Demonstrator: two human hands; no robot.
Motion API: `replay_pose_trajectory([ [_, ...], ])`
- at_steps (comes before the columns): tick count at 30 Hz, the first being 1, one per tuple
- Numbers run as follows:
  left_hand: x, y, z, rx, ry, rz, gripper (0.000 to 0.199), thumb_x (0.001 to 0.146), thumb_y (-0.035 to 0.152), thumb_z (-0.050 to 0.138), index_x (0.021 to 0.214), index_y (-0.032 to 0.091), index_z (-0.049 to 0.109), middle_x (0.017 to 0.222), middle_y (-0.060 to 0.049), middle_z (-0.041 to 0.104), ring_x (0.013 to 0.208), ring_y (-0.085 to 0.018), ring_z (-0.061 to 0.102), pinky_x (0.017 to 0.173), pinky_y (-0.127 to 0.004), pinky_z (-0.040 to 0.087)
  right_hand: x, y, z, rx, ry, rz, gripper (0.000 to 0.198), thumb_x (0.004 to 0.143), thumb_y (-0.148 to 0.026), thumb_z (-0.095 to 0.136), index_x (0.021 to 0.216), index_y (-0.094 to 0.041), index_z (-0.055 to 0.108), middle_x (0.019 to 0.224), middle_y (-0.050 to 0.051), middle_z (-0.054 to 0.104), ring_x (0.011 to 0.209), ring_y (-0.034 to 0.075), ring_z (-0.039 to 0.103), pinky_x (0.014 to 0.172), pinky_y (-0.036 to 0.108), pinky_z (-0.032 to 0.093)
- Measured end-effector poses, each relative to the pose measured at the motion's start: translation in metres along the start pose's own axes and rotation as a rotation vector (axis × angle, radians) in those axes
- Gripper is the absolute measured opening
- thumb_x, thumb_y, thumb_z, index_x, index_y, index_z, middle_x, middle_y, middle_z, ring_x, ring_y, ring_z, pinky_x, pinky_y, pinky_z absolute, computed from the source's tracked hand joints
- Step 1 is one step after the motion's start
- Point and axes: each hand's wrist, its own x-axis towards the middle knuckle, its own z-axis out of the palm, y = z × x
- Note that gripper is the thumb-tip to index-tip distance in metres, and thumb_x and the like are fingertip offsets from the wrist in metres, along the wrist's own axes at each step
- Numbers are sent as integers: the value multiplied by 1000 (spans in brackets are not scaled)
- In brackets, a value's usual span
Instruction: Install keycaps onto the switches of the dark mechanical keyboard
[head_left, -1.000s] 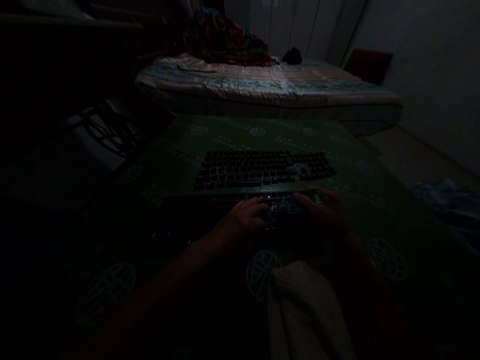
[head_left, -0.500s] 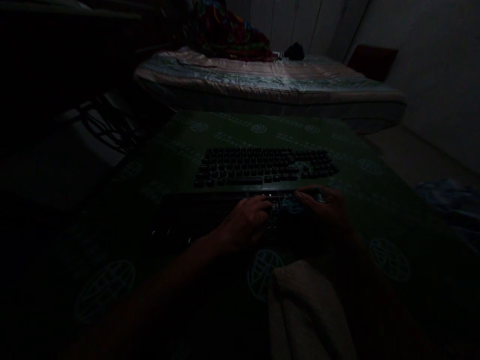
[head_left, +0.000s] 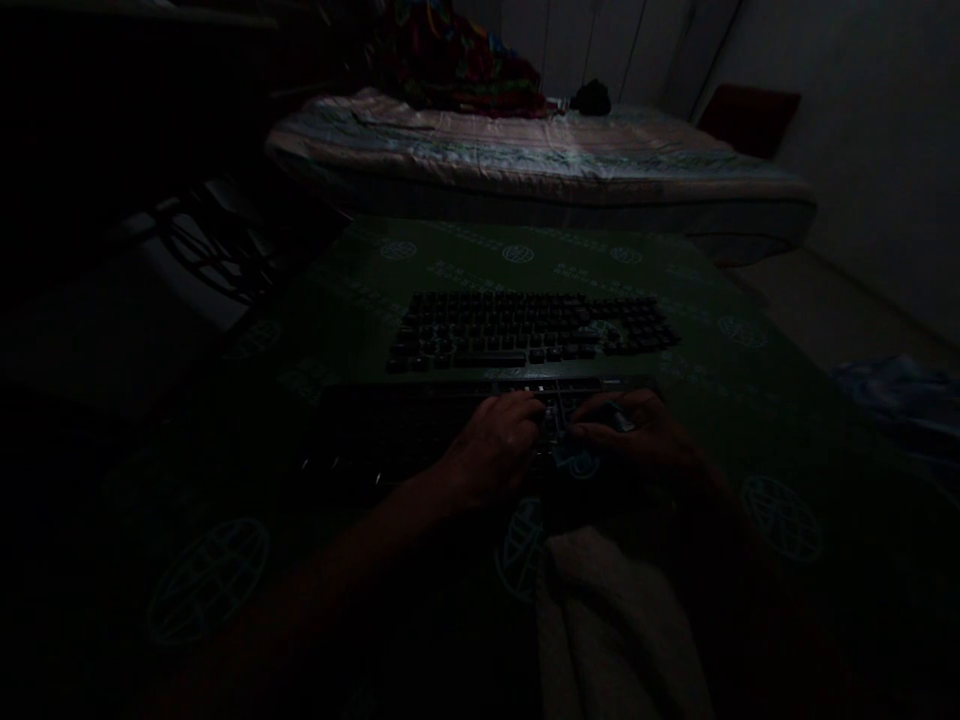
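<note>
The scene is very dark. A black keyboard base (head_left: 405, 430) lies crosswise before me, with small bright spots along its front edge and near its middle. My left hand (head_left: 499, 430) rests on it right of the middle, fingers curled and pressed together against it. Over its right part, my right hand (head_left: 630, 430) is closed in a pinch round a small dark object with a grey face (head_left: 621, 418); its kind cannot be made out. Just beyond the base, rows of loose black keycaps (head_left: 491, 330) are laid out in keyboard order, the long space bar (head_left: 491, 359) among them.
A green table cover (head_left: 450, 250) with white globe prints lies under everything. A pale cloth (head_left: 607, 610) is close to me at the front. Behind the table stands a bed (head_left: 540, 150) bearing a red patterned blanket (head_left: 465, 70). Blue-white fabric (head_left: 900, 400) lies at the right.
My right hand has moved left and slightly toward me over the keyboard base, nearer my left hand. The left hand has hardly moved.
</note>
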Motion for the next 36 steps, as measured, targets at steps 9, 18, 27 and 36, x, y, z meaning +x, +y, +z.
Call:
replay_pose_trajectory([
  [9, -4, -8, 1, -89, 98, 67, 15, 84, 17, 47, 90, 14, 60, 118, -15, 60, 118, -27, 51, 96, -47, 46, 3, 6, 10, -54, 8, -61, 19, 72, -37, 69, 73, -18, 72, 70, 2, 70, 64, 15, 62, 61, 27, 50],
  [18, -11, -4, -6, -97, 64, 26, 12, 75, 14, 55, 83, 15, 64, 121, -14, 58, 120, -29, 49, 98, -49, 45, 6, 12, 4, -107, 204, -21, 25, 70, -43, 70, 75, -18, 72, 71, 3, 71, 67, 17, 63, 63, 29, 50],
  [27, -1, 2, -6, 102, -55, 33, 10, 78, 20, 60, 74, 16, 69, 121, -12, 61, 121, -31, 47, 97, -50, 43, 6, 6, 4, -51, 297, 59, 29, 65, -46, 72, 71, -18, 71, 68, 3, 69, 64, 16, 61, 58, 27, 48],
  [36, 8, 9, -26, 63, -171, 18, 13, 82, 21, 57, 77, 17, 68, 108, -9, 66, 113, -26, 52, 92, -42, 43, 6, 7, 1, -58, 288, 35, 27, 66, -44, 72, 71, -17, 70, 66, 2, 67, 61, 15, 59, 56, 25, 47],
])
